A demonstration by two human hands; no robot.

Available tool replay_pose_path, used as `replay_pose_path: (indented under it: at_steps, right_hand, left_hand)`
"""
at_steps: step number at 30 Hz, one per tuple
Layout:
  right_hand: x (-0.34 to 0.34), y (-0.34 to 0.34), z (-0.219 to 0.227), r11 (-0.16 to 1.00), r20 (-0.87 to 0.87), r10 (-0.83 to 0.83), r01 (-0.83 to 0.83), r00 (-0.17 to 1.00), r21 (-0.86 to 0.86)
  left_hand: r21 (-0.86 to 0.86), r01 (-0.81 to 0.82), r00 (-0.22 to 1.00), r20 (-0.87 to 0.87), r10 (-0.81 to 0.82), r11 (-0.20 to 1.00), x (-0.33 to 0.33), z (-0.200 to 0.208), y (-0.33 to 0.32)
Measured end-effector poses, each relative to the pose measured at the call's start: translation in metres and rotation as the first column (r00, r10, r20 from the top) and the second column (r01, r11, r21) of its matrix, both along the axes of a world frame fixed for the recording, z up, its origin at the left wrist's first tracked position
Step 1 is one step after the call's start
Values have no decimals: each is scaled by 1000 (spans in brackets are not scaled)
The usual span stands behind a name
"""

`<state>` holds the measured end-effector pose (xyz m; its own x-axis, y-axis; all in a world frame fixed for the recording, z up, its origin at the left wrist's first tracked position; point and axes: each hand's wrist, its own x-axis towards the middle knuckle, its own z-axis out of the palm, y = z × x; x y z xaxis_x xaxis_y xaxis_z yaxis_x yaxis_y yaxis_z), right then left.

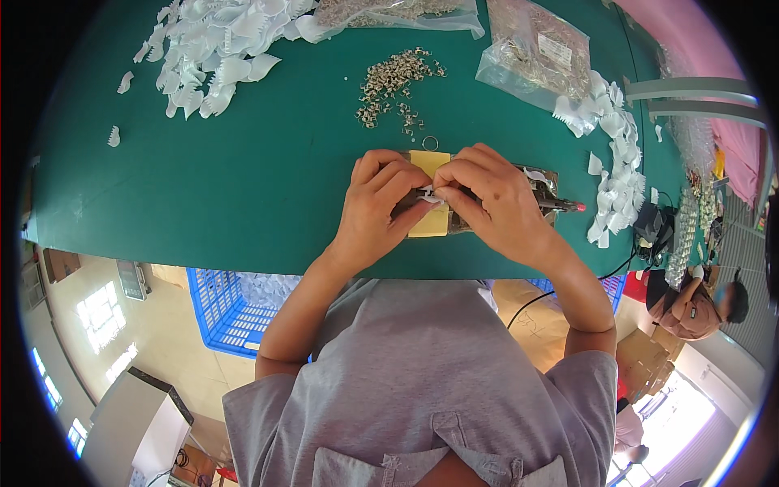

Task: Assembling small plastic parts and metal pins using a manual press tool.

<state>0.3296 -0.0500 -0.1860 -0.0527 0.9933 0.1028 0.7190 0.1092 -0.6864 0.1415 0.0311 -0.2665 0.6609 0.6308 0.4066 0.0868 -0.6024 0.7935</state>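
Observation:
Over a yellow-faced block (430, 160), my two hands meet at a small white plastic piece (436, 200). Thumb and fingers of my left hand (375, 207) pinch it from the left. From the other side, my right hand (501, 203) has its fingertips closed on the same piece. A small dark part shows between the fingertips, too small to name. The block belongs to a metal fixture, partly hidden under my hands. A dark clamp handle with a red tip (578, 207) sticks out to its right. Just beyond the block lies a thin metal ring (430, 144).
Small metal clips (395, 83) lie heaped on the green table (235, 178). White toothed plastic pieces (219, 49) are piled far left, with more (621, 170) at right. Clear bags (540, 53) of metal parts lie at the back. A blue crate (223, 316) stands below the table.

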Motion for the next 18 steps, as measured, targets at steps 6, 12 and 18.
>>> replay_pose_path:
  at_steps: [6, 12, 18]
  right_hand:
    - [-12, 1, 5, 999, 137, 25, -30, 990, 32]
    - [-14, -3, 8, 997, 203, -40, 25, 978, 74]
    - [-16, -2, 11, 1000, 201, -26, 24, 979, 17]
  left_hand:
    - [16, 4, 1000, 0, -4, 1000, 0, 1, 1]
    - [34, 17, 1000, -10, -17, 999, 0, 3, 2]
    - [23, 14, 1000, -17, -13, 1000, -2, 3, 0]
